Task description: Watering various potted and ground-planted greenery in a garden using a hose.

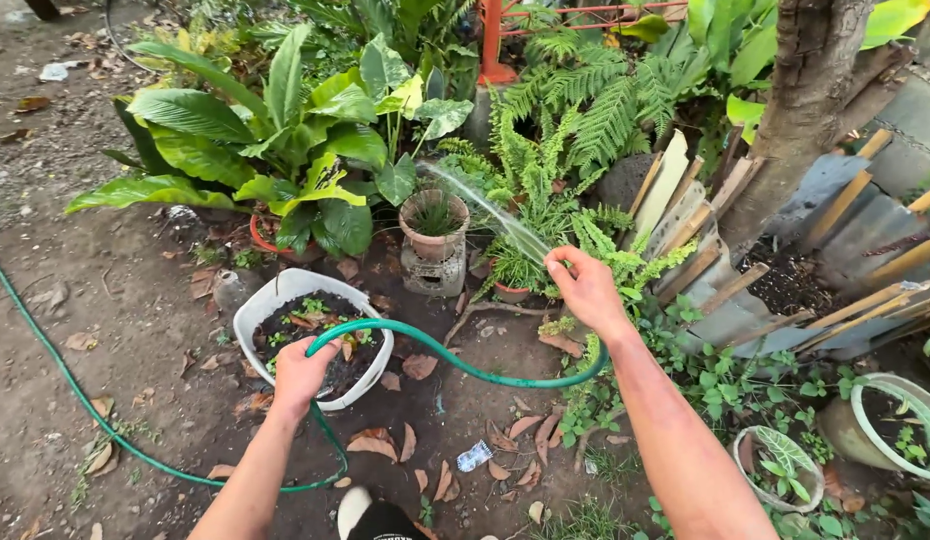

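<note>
A green garden hose [455,362] is looping across the near ground over a white soil-filled pot [260,305]. The right hand [585,288] is gripping its end, spraying water [485,208] toward a far terracotta pot [434,226]; the left hand [303,375] is clasping the hose's middle.

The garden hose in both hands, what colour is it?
The garden hose is green, clearest in the head view.

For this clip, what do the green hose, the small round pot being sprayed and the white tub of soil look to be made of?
Green hose: looks like flexible plastic or rubber, smooth with a slight sheen; it bends in loose loops between the left hand and right hand.
Small round pot: probably terracotta, matte reddish-brown.
White tub: likely thin plastic, smooth with an uneven, bent rim.
</note>
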